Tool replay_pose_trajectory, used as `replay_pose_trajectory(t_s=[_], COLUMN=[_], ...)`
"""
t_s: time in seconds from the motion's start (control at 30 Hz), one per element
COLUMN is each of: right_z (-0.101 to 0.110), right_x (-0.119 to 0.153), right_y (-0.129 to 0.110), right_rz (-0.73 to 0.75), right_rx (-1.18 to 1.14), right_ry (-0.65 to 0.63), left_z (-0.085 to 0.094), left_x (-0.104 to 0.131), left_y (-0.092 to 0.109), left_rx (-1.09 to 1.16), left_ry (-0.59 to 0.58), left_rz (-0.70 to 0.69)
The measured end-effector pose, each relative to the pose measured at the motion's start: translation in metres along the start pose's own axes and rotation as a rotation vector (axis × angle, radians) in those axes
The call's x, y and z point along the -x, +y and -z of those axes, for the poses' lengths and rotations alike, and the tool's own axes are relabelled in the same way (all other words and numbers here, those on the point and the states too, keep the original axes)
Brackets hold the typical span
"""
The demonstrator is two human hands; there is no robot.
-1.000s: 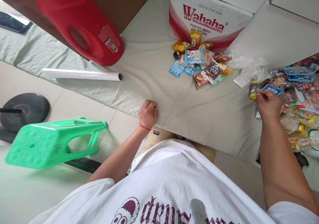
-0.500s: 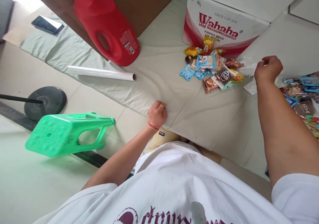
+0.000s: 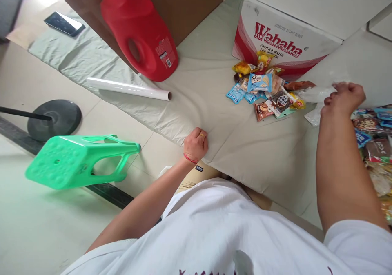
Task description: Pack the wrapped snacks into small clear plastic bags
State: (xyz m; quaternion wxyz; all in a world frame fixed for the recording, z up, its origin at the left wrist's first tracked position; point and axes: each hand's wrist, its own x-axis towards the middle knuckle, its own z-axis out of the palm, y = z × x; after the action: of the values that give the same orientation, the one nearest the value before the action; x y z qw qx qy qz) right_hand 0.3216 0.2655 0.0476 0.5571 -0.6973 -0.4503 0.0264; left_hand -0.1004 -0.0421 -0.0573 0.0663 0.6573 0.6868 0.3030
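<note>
My left hand (image 3: pixel 196 144) rests as a closed fist on the near edge of the pale cloth (image 3: pixel 196 87), with a ring and a red wrist cord on it. My right hand (image 3: pixel 344 98) is at the right, fingers closed on a clear plastic bag (image 3: pixel 315 94). A small pile of wrapped snacks (image 3: pixel 265 89) lies just left of that bag, in front of the Wahaha box (image 3: pixel 281 40). A bigger heap of snack packets (image 3: pixel 375 144) spreads along the right edge, beside my right forearm.
A red jug (image 3: pixel 139 30) leans on a brown carton (image 3: pixel 183 1). A white film roll (image 3: pixel 128 88) lies on the cloth. A green plastic stool (image 3: pixel 79 160) lies tipped on the tile floor near a black round base (image 3: pixel 53 118). A phone (image 3: pixel 64 23) lies at far left.
My right hand left the big snack heap, swung up to the clear plastic bag and closed on it. The left fist stayed on the cloth edge. The view shifted left.
</note>
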Motion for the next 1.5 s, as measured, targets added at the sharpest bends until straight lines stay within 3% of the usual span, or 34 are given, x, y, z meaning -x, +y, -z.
replay_pose_trajectory(t_s=[0.03,0.1,0.2,0.3,0.4,0.47,0.53,0.67,0.73,0.83,0.97,1.2,1.33,1.5], right_z=[0.015,0.053,0.110,0.150,0.171,0.177,0.179,0.173,0.168,0.164,0.167,0.171,0.174,0.173], right_x=[0.008,0.035,0.095,0.162,0.214,0.239,0.256,0.275,0.278,0.276,0.273,0.277,0.275,0.277], right_y=[-0.006,-0.019,-0.031,-0.029,-0.019,-0.014,-0.013,-0.029,-0.039,-0.049,-0.048,-0.043,-0.044,-0.050], right_rz=[-0.083,-0.379,-0.601,-0.816,-0.891,-0.907,-0.899,-0.920,-0.944,-0.921,-0.891,-0.814,-0.750,-0.729], right_rx=[-0.082,-0.509,-0.901,-1.003,-0.967,-0.962,-0.973,-0.976,-0.948,-0.871,-0.736,-0.636,-0.636,-0.643], right_ry=[-0.032,-0.120,-0.319,-0.402,-0.426,-0.469,-0.525,-0.664,-0.743,-0.792,-0.783,-0.783,-0.830,-0.922], left_z=[0.000,0.001,0.003,0.008,0.017,0.020,0.018,0.004,-0.004,-0.010,-0.007,-0.003,0.005,0.005], left_x=[0.000,0.000,0.000,-0.003,-0.006,-0.008,-0.007,-0.005,-0.005,-0.008,-0.014,-0.007,-0.007,-0.005], left_y=[0.000,0.001,-0.001,0.001,0.018,0.043,0.076,0.135,0.149,0.147,0.126,0.109,0.109,0.119], left_rx=[0.003,0.004,0.022,0.128,0.368,0.604,0.889,1.262,1.357,1.377,1.356,1.470,1.408,1.037], left_ry=[0.000,0.009,0.024,0.018,-0.059,-0.220,-0.484,-0.834,-0.914,-0.836,-0.668,-0.586,-0.627,-0.662], left_rz=[0.000,-0.012,-0.023,0.003,0.111,0.218,0.320,0.524,0.548,0.576,0.625,0.691,0.545,0.303])
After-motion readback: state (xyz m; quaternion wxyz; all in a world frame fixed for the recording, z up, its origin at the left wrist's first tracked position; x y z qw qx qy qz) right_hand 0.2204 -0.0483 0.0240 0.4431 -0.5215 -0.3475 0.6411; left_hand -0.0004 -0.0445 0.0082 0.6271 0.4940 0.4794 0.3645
